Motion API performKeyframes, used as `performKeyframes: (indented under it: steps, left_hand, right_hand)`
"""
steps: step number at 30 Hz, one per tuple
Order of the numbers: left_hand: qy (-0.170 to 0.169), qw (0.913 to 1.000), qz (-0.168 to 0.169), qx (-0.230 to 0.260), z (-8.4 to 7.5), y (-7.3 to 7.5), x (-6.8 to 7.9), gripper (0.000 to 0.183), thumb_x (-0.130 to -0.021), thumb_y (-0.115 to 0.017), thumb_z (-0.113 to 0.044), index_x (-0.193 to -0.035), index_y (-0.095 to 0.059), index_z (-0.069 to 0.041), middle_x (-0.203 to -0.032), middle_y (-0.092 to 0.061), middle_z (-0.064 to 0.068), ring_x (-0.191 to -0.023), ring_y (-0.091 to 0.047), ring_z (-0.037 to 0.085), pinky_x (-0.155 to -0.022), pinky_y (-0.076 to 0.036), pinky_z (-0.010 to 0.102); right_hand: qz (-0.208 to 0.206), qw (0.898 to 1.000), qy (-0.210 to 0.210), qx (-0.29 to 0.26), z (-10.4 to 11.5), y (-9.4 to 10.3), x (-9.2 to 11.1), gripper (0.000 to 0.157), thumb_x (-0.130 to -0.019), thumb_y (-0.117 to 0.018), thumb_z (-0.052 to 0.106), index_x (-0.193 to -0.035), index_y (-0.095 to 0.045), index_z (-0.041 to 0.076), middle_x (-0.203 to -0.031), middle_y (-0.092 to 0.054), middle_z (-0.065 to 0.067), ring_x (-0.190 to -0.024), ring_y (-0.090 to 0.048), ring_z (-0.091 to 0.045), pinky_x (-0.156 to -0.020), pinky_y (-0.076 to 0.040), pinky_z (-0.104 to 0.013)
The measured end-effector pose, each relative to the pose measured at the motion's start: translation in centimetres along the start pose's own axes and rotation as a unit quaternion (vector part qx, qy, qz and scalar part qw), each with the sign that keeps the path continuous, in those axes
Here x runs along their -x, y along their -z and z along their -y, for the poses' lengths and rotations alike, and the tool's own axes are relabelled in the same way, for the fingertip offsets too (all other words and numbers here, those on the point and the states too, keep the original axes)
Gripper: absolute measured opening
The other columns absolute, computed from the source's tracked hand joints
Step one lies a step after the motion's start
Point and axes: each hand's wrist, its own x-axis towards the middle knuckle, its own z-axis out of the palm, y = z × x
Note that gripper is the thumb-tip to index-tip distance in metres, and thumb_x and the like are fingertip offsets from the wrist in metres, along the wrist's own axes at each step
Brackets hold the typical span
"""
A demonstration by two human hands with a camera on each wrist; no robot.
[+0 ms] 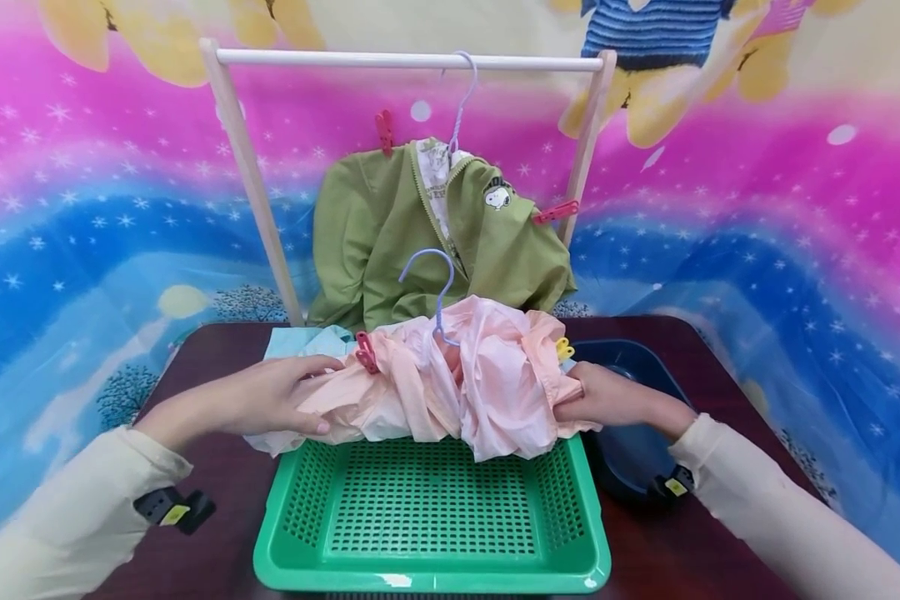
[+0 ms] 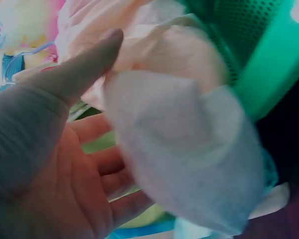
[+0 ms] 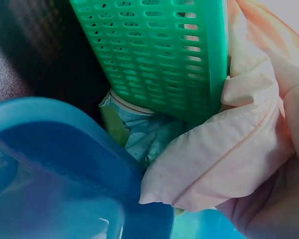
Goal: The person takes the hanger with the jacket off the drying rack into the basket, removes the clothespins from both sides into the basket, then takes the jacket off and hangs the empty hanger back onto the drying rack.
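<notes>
A bunched pale pink garment (image 1: 495, 375) on a lilac hanger (image 1: 447, 287) lies across the far end of the green basket (image 1: 431, 579). My left hand (image 1: 258, 396) holds its left end, thumb (image 2: 97, 57) in front and fingers (image 2: 109, 162) behind the cloth. On the right, my right hand (image 1: 607, 400) grips the other end; its fingers are partly hidden by folds. A red clothespin (image 1: 366, 352) is clipped near the left side and a yellow clothespin (image 1: 564, 350) near the right. Hanging cloth (image 3: 214, 159) drops beside the basket in the right wrist view.
Behind stands a rack with a white bar (image 1: 345, 58), where a green jacket (image 1: 375, 225) hangs with red clothespins (image 1: 557, 212). A dark blue basin (image 1: 637, 454) sits right of the basket on the dark table (image 1: 195, 500). Light blue cloth (image 1: 307, 342) lies behind the pink garment.
</notes>
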Motion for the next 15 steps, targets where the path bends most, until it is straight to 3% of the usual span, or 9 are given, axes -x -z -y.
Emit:
performKeyframes:
  steps: [7,11,15]
  left_hand:
    - [-0.005,0.9992,-0.034,0.023,1.2,-2.3,-0.1,0.076,-0.082,-0.084,-0.037,-0.144,-0.053,-0.006,-0.125,-0.068,0.01,-0.106,-0.064,0.023,-0.085,-0.051,0.042]
    - [-0.017,0.9975,-0.061,0.03,1.6,-3.3,-0.1,0.054,-0.086,-0.08,-0.025,-0.134,-0.061,-0.008,-0.11,-0.07,0.001,-0.094,-0.062,0.015,-0.08,-0.05,0.037]
    - [-0.055,0.9936,-0.093,0.033,2.2,-4.2,-0.3,0.032,-0.089,-0.074,-0.011,-0.12,-0.066,-0.012,-0.099,-0.068,-0.005,-0.087,-0.059,0.011,-0.078,-0.049,0.034]
  right_hand:
    - [-0.04,0.998,-0.029,0.047,0.4,-0.2,0.2,0.017,-0.091,-0.076,0.031,-0.089,-0.069,0.015,-0.063,-0.062,0.005,-0.051,-0.058,-0.008,-0.053,-0.052,-0.027]
    - [-0.061,0.994,-0.046,0.076,0.6,-0.4,0.4,0.021,-0.089,-0.078,0.035,-0.094,-0.069,0.017,-0.066,-0.063,0.007,-0.054,-0.059,-0.008,-0.055,-0.052,-0.027]
    - [-0.078,0.99,-0.06,0.1,0.7,-0.6,0.6,0.023,-0.088,-0.078,0.037,-0.097,-0.069,0.018,-0.068,-0.063,0.008,-0.055,-0.058,-0.007,-0.055,-0.05,-0.026]
